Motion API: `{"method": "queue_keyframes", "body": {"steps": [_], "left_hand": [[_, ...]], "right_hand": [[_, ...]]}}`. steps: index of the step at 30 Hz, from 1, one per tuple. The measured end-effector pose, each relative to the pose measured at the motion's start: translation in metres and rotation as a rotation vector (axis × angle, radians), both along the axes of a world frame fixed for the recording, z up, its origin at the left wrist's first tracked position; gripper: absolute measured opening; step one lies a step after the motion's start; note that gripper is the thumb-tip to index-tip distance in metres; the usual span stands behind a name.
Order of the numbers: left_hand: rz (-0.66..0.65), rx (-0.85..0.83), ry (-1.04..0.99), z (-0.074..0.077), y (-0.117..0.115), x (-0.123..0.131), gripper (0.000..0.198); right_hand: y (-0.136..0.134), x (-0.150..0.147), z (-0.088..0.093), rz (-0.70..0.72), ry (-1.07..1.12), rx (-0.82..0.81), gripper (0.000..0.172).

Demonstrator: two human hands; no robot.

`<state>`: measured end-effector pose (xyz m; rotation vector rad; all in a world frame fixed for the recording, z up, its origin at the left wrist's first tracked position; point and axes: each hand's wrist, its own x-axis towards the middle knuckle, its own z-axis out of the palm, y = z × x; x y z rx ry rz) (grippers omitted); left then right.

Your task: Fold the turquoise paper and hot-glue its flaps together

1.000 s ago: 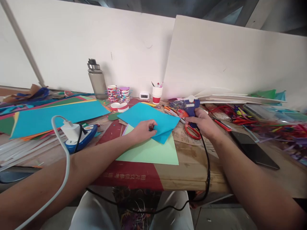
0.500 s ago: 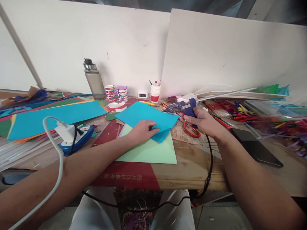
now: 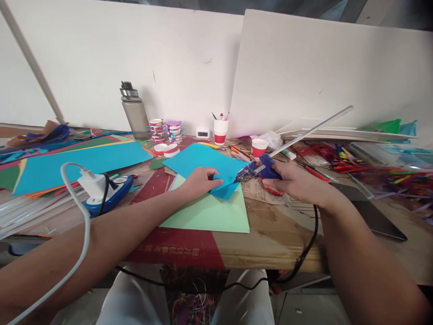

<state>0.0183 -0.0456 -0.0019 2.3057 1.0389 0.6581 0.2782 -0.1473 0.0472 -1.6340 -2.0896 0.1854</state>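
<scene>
Paper cups [image 3: 221, 133], nested upright in one stack, hold a few pens [image 3: 222, 116] at the back of the table. A red-and-white cup [image 3: 259, 147] stands nearer the right hand [image 3: 297, 180]; its contents cannot be made out. A translucent grey water bottle [image 3: 135, 117] stands upright at the left, near two short stacks of decorated paper rings [image 3: 173, 132].

Flat cardboard [image 3: 267, 246], brown with a red printed area, lies under a smooth pale-green sheet [image 3: 206, 219]. Over that lies a matte blue sheet [image 3: 203, 158], folded at its near side. The left hand [image 3: 198, 184] rests on it, thumb and forefinger curved towards each other by the fold; whether they pinch the paper cannot be told.

The right fingers are wrapped around the handle of a blue glue gun [image 3: 259, 169], a long clear glue stick [image 3: 311, 132] slanting up from its rear. Its nozzle points at the blue paper, just beside the left thumb; contact is unclear.
</scene>
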Motion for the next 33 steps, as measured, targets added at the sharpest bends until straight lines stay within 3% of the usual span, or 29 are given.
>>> {"method": "queue_keyframes", "body": {"steps": [4, 12, 17, 25, 33], "left_hand": [[-0.013, 0.026, 0.004, -0.002, -0.001, 0.000, 0.026], [-0.019, 0.111, 0.003, -0.002, -0.007, 0.003, 0.020], [-0.020, 0.059, -0.020, 0.001, -0.009, 0.003, 0.021], [-0.037, 0.045, -0.040, -0.001, -0.005, 0.002, 0.028], [-0.051, 0.050, -0.051, -0.005, -0.002, 0.003, 0.031]], "right_hand": [[0.002, -0.004, -0.004, -0.012, -0.213, -0.045, 0.019], [-0.002, -0.024, 0.000, -0.061, -0.387, -0.108, 0.026], [-0.007, -0.039, -0.004, -0.009, -0.361, -0.110, 0.028], [-0.005, -0.021, 0.005, -0.089, -0.458, -0.098, 0.021], [-0.009, -0.029, 0.004, -0.022, -0.385, -0.144, 0.022]]}}
